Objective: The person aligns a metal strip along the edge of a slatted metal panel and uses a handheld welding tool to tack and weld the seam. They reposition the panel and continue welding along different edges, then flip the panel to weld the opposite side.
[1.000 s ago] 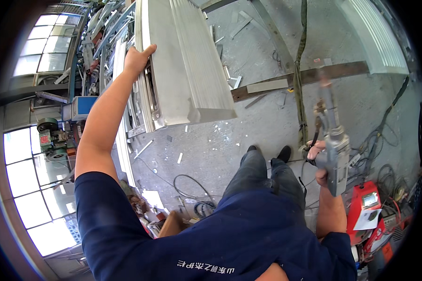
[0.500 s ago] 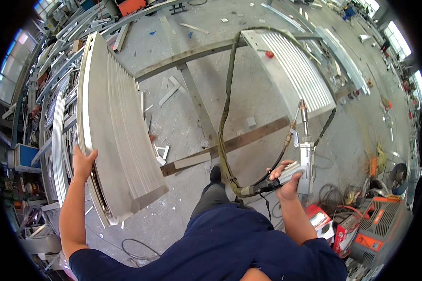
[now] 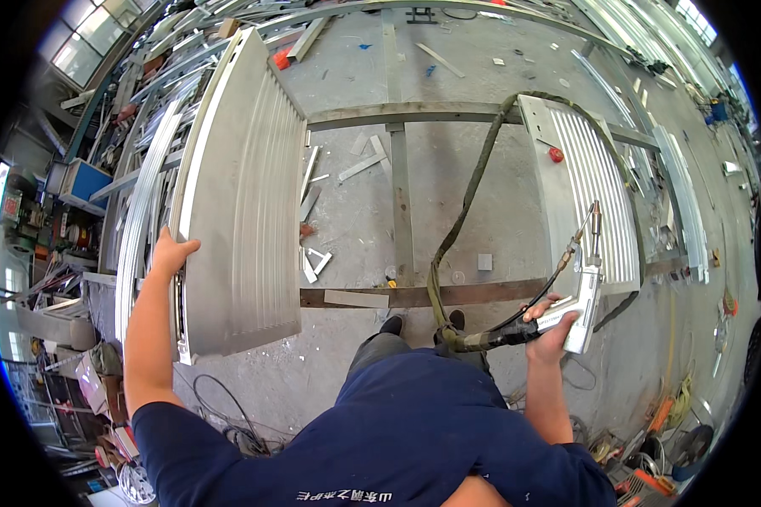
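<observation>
My left hand [image 3: 176,252] is closed on the near left edge of a large grey metal panel [image 3: 241,194]. The panel is ribbed lengthwise and stands steeply tilted on a metal frame; part of its left side is hidden. In my right hand [image 3: 552,331] is a silver welding gun [image 3: 577,308], its copper-coloured nozzle [image 3: 596,218] pointing away from me. A thick dark sleeved cable [image 3: 463,215] runs from the grip and loops up over a second ribbed panel [image 3: 600,182] at the right. A small red object [image 3: 555,155] lies on that panel.
Steel beams of the frame [image 3: 431,293] cross in front of my feet. Metal offcuts [image 3: 364,165] lie on the floor inside it. Long metal profiles [image 3: 148,220] are heaped at the left. Coiled cable [image 3: 232,422] lies near my left side, and tools [image 3: 676,414] at the lower right.
My view has shifted, so both panels and the frame sit differently in the picture. My left hand still grips the left panel, and my right hand still holds the welding gun.
</observation>
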Demonstrator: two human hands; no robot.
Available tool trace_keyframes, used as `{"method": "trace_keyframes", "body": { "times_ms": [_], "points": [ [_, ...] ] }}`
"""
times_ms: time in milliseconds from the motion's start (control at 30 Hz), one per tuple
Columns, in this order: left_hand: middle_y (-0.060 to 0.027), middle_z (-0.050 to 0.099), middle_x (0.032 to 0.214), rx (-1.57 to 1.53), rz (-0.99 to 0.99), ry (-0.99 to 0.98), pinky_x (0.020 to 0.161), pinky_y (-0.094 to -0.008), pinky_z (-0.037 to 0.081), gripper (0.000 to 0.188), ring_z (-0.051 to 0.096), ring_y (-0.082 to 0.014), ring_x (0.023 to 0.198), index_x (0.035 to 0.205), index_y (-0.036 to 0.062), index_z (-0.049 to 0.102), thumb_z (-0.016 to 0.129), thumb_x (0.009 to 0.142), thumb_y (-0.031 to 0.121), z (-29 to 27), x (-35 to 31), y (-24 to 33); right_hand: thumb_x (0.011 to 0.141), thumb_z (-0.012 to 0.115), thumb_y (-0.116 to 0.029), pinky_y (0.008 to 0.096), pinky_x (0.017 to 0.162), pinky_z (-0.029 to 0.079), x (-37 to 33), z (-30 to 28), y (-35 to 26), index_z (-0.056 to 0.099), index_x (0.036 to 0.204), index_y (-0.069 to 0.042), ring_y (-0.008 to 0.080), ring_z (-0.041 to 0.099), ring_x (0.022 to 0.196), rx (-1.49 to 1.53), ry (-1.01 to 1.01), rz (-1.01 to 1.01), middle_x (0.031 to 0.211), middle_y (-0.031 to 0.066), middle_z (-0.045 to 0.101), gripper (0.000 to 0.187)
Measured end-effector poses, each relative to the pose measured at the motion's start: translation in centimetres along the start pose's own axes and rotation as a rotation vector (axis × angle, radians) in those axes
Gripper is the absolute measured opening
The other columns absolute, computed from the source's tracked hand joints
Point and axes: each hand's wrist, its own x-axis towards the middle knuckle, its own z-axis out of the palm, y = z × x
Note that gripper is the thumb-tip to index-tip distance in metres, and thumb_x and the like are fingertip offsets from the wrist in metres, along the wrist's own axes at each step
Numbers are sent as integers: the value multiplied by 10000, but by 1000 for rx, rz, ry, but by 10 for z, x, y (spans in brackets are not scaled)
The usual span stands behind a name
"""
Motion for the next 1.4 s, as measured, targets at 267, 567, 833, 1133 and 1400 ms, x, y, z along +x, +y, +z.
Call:
{"method": "trace_keyframes", "body": {
  "times_ms": [267, 567, 833, 1133, 1400],
  "points": [
    [-286, 582, 1317, 182, -126, 152, 1031, -436, 451, 1038, 567, -392, 1233, 1426, -78, 412, 823, 658, 488, 12, 20, -42, 897, 498, -716, 477, 897, 482, 51, -17, -13, 499, 1164, -78, 186, 569, 682, -62, -106, 70, 742, 32, 538, 691],
    [-321, 591, 1276, 83, -124, 38, 1020, -393, 456, 1043, 593, -374, 1209, 1364, -162, 441, 805, 701, 555, -9, 2, -15, 880, 520, -723, 471, 933, 467, 54, 4, -9, 489, 1186, -81, 174, 581, 720, -178, -176, 98, 769, 22, 552, 712],
    [-331, 562, 1312, 108, -21, 187, 1046, -406, 435, 1087, 567, -377, 1244, 1389, -141, 439, 736, 728, 669, -10, 16, -25, 844, 557, -740, 476, 933, 471, 52, 40, -5, 495, 1176, -67, 179, 590, 723, -227, -259, 107, 771, 26, 560, 753],
    [-301, 574, 1312, 67, 5, 208, 1052, -424, 429, 1047, 563, -395, 1240, 1387, -69, 472, 716, 729, 707, -16, 14, -7, 824, 600, -734, 480, 913, 489, 44, 46, 2, 505, 1169, -64, 184, 598, 720, -272, -268, 98, 768, 30, 567, 759],
    [-160, 659, 1165, 168, 674, 750, 984, -389, 472, 631, 627, -318, 1106, 1253, -10, 572, 823, 794, 343, 23, -23, 39, 815, 609, -739, 480, 923, 490, 42, 46, 5, 507, 1171, -69, 181, 599, 717, -275, -261, 109, 771, 30, 566, 766]
  ]
}}
